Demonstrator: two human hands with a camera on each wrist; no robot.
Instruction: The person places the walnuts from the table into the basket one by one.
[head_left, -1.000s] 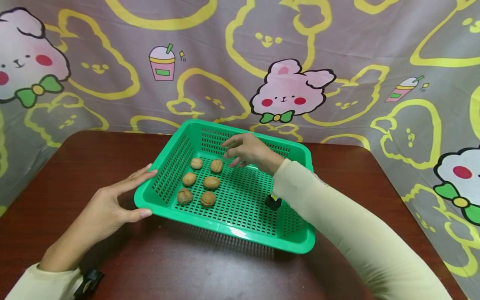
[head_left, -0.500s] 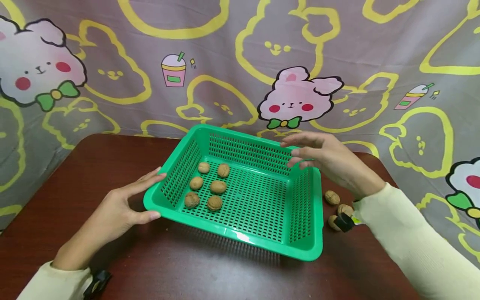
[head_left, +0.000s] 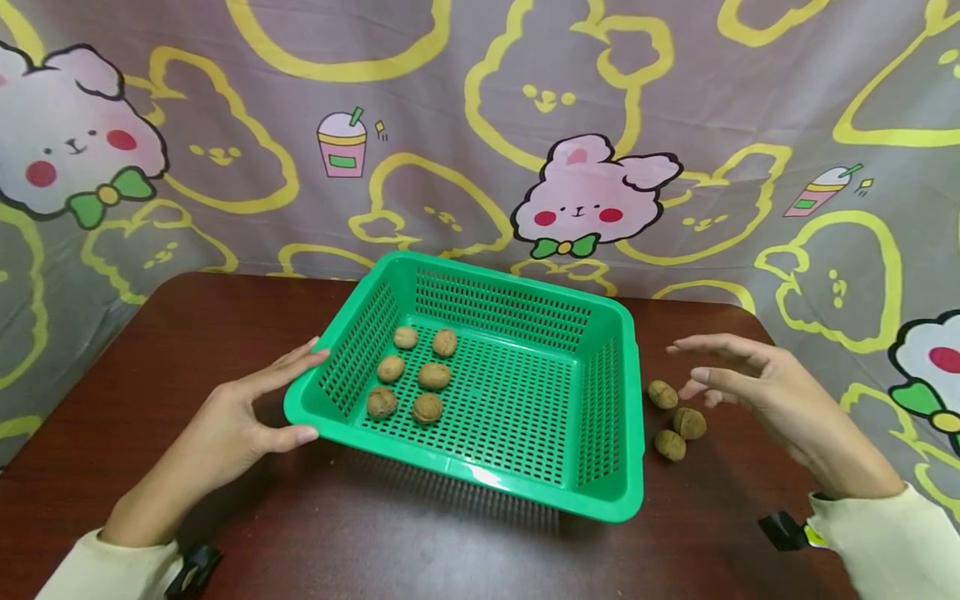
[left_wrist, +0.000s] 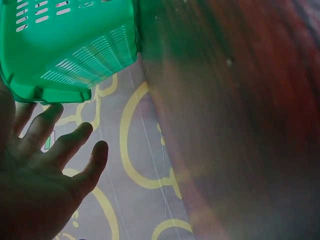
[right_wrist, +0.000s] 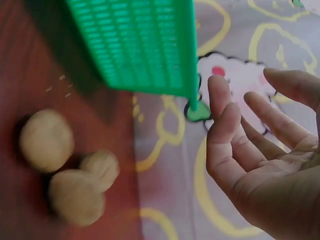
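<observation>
A green plastic basket [head_left: 450, 467] with slotted walls stands on the table, several walnuts [head_left: 433, 376] in two rows in its left part. My left hand [head_left: 232, 417] rests at the basket's near left corner, thumb along the front rim and a fingertip over the left rim. In the left wrist view its other fingers [left_wrist: 75, 142] spread out below the rim. Right of the basket lie three more walnuts [head_left: 689, 423], close together on the wood. Just above and beside them hovers my right hand [head_left: 780, 400], fingers loosely bent and nothing in its grasp.
The dark reddish-brown table [head_left: 420, 554] extends around the basket. Behind it hangs a grey cloth [head_left: 450, 108] printed with yellow outlines and pink rabbits. A black band [head_left: 783, 531] shows at my right wrist.
My right hand has moved from over the basket's inside out to the right, beside the three loose walnuts, which have come into view. The left hand keeps its place at the corner.
</observation>
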